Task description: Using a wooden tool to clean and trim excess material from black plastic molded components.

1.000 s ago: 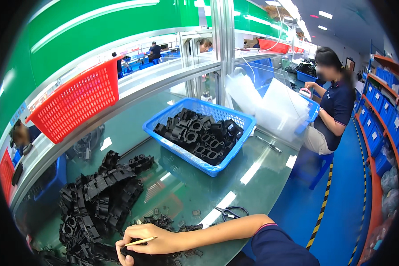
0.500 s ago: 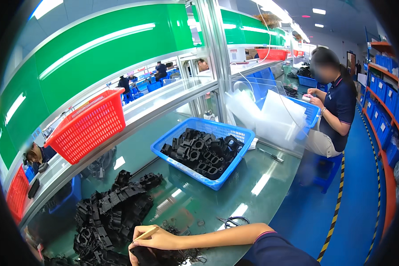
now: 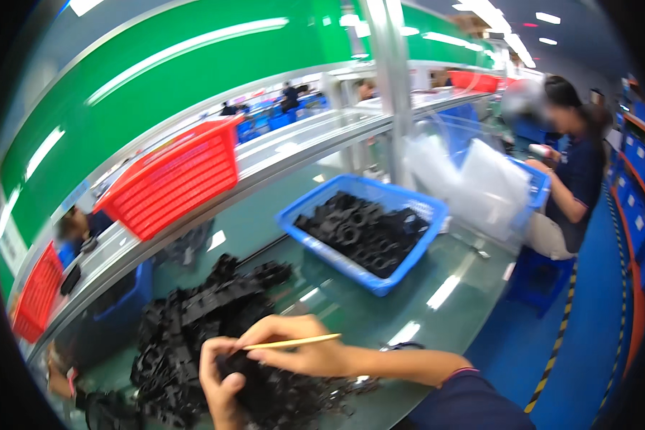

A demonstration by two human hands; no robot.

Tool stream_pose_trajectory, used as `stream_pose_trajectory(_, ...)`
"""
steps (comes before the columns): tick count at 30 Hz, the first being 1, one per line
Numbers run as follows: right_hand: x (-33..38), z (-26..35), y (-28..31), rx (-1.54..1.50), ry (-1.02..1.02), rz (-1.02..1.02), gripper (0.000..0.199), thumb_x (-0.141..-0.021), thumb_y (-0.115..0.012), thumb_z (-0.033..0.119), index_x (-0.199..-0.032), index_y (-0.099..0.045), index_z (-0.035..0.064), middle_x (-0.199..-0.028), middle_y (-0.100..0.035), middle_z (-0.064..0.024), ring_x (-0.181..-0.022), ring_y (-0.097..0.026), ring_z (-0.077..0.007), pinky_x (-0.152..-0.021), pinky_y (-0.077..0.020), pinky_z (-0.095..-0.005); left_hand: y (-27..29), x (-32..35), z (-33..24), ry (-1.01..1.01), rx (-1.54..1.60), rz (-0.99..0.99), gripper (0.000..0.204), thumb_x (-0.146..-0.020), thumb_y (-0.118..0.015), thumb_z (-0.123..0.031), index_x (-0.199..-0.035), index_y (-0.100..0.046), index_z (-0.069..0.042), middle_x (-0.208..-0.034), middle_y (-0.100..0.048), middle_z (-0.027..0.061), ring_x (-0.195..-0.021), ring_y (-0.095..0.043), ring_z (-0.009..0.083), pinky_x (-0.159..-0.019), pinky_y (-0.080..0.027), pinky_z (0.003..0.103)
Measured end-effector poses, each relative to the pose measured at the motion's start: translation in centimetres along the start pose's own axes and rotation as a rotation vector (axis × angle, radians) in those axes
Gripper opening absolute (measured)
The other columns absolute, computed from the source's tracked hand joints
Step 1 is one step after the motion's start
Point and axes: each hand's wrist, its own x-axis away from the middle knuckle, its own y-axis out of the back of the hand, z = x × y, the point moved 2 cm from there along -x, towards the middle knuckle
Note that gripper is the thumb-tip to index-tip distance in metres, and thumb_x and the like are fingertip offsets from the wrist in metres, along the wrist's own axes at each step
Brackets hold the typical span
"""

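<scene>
My left hand (image 3: 221, 380) is closed around a black plastic part (image 3: 234, 364), low in front of me. In my right hand (image 3: 301, 345) is a thin yellowish stick (image 3: 297, 343), gripped like a pen, its inner end against the top of the black part. Blur hides the stick's tip and the part's exact shape. Just beyond my hands lies a large heap of black plastic parts (image 3: 172, 344) on the green tabletop. Small loose bits (image 3: 337, 398) are strewn beside my right wrist.
A blue basket (image 3: 380, 282) of black parts stands beyond my right hand. Red baskets (image 3: 175, 175) rest along the metal rail. Scissors (image 3: 406, 346) lie partly behind my right forearm. Clear plastic bags (image 3: 491, 186) lie farther right, beside a seated co-worker (image 3: 577, 168). Another person's hand (image 3: 61, 380) shows far left.
The view has shifted, so the scene sits farther right. Both hands have risen over the near side of the heap, and more of my left hand shows. The stick has turned nearly level.
</scene>
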Motion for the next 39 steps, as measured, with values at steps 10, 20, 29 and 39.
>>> stream_pose_trajectory(10,-1.0,2.0,0.0,0.211,0.281,0.077,0.02,-0.072,-0.07,-0.003,-0.088,-0.059,-0.0003,-0.1,-0.064,-0.0167,-0.094,-0.063,-0.0294,-0.08,-0.052,-0.0343,0.1,-0.8,-2.8,-0.25,-0.047,0.218,0.045,-0.062,-0.076,-0.011,-0.1,-0.054,0.0,-0.104,-0.054,0.0143,-0.098,-0.052,0.0205,-0.088,-0.039,0.031)
stream_pose_trajectory(20,-0.8,2.1,-0.3,0.417,0.321,0.119,0.023,-0.07,-0.069,-0.003,-0.088,-0.056,0.0019,-0.1,-0.063,-0.0208,-0.093,-0.063,-0.0339,-0.08,-0.0524,-0.0393,0.3,-0.5,-3.3,-0.341,-0.222,0.175,0.047,-0.059,-0.079,-0.012,-0.098,-0.055,0.0,-0.103,-0.056,0.0153,-0.096,-0.053,0.0224,-0.083,-0.042,0.031)
stream_pose_trajectory(29,-0.3,2.1,-0.5,0.578,0.368,0.136,0.026,-0.067,-0.072,-0.001,-0.089,-0.059,0.0029,-0.1,-0.063,-0.019,-0.081,-0.066,-0.0283,-0.066,-0.055,-0.0307,0.1,-0.3,-4.2,-0.367,-0.375,0.13,0.046,-0.057,-0.081,-0.011,-0.095,-0.057,-0.001,-0.097,-0.058,0.0135,-0.092,-0.055,0.0225,-0.08,-0.045,0.03)
stream_pose_trajectory(39,-0.3,1.8,-0.7,0.819,0.646,0.225,0.014,-0.07,-0.067,0.0,-0.08,-0.059,-0.0047,-0.095,-0.061,-0.0227,-0.08,-0.066,-0.031,-0.064,-0.0566,-0.0313,-0.4,-0.1,-5.0,-0.408,-0.547,0.113,0.045,-0.057,-0.082,-0.012,-0.093,-0.058,0.0,-0.093,-0.059,0.0141,-0.09,-0.058,0.0222,-0.076,-0.049,0.028)
